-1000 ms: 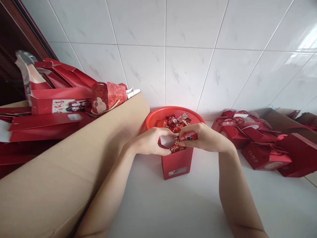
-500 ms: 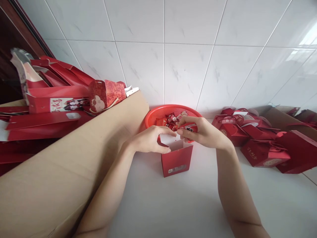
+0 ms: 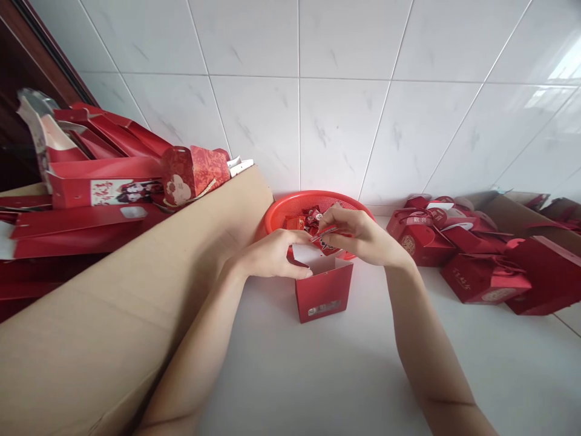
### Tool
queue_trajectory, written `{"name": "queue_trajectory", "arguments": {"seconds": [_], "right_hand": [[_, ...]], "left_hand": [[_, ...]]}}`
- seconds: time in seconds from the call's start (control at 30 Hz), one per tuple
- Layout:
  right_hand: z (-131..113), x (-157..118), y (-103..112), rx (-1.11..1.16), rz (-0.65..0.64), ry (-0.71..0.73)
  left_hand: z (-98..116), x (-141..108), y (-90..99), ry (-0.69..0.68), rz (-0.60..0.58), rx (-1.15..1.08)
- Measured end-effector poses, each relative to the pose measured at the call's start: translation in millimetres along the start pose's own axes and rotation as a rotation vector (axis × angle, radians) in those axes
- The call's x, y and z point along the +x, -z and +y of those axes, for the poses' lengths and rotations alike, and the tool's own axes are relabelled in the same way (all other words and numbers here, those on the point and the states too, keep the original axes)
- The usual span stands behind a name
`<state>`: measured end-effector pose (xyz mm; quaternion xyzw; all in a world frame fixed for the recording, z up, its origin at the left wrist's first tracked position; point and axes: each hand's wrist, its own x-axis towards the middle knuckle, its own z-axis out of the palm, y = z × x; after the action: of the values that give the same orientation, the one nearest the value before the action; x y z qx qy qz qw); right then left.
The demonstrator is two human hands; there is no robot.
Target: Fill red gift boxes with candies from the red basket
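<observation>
A red paper gift box (image 3: 323,293) stands upright on the white surface, its top open and its pale inside showing. My left hand (image 3: 276,254) grips the box's left side near the rim, thumb at the near edge and fingers at the far side. Above the opening, my right hand (image 3: 358,235) pinches a thin red piece (image 3: 323,233); whether it is a wrapper or a flap of the box I cannot tell. Behind both hands sits a red plastic basket (image 3: 313,195) with red-wrapped sweets (image 3: 312,217), partly hidden by the hands.
At the left a large cardboard carton (image 3: 195,266) holds red folded boxes (image 3: 104,181). Several red gift boxes (image 3: 483,278) stand together on the right, beside another cardboard carton (image 3: 512,215). A tiled wall (image 3: 336,133) rises behind the basket.
My right hand has shifted slightly left and up, and a thin red piece now shows between its fingers. My left hand and the box stay almost in place.
</observation>
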<state>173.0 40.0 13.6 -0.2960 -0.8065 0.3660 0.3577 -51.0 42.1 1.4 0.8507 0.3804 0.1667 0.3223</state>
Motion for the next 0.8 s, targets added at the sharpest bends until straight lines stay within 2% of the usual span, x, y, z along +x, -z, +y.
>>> {"name": "queue_trajectory", "arguments": {"seconds": [0.13, 0.27, 0.43, 0.57, 0.8], "right_hand": [[-4, -1, 0, -0.097, -0.052, 0.025], [-7, -3, 2, -0.176, -0.151, 0.011], [-7, -5, -1, -0.299, -0.165, -0.056], [-8, -4, -4, -0.440, -0.236, -0.138], [-11, -9, -5, -0.565, -0.279, -0.150]], "left_hand": [[0, 0, -0.3, 0.029, 0.008, -0.012], [-2, 0, -0.7, -0.011, -0.002, -0.024], [-1, 0, 1.0, -0.077, -0.016, -0.007], [0, -1, 2.4, -0.099, -0.019, -0.007], [11, -6, -1.3, -0.081, 0.014, 0.078]]}}
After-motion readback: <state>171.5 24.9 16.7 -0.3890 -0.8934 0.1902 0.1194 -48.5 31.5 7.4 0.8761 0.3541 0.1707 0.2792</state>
